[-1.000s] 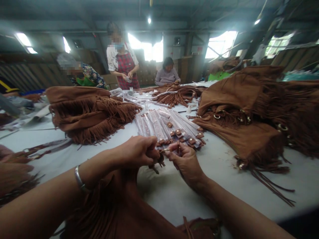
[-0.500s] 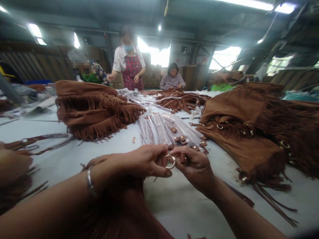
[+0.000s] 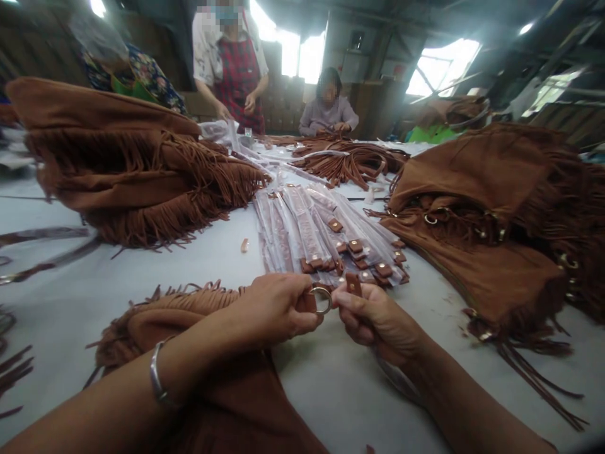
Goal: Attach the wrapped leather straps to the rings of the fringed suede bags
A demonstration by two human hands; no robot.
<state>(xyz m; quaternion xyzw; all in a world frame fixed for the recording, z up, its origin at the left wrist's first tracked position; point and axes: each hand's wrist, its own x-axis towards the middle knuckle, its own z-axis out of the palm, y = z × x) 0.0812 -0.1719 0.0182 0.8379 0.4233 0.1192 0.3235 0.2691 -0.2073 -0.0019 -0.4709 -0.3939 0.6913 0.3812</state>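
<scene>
My left hand (image 3: 278,306) is closed, pinching a brown tab that carries a gold metal ring (image 3: 330,302). Beside it, my right hand (image 3: 382,318) grips a strap, whose brown leather end (image 3: 353,284) with a small metal stud sticks up above the thumb. The strap's plastic-wrapped length (image 3: 397,381) hangs below that hand. Right fingertips are close to or touching the ring; whether the strap passes through it cannot be made out. Under my left forearm lies a brown fringed bag (image 3: 174,321), partly hidden by the arm.
Ahead lie several plastic-wrapped straps (image 3: 302,221) with studded ends. Brown fringed bags are piled at left (image 3: 127,183) and right (image 3: 477,176). Loose brown straps (image 3: 350,161) lie farther back. Co-workers stand or sit across the white table (image 3: 222,261).
The view has tipped down and moved closer. My right hand has turned, so the strap end now stands upright with its stud showing. My left hand still pinches the tab at the ring.
</scene>
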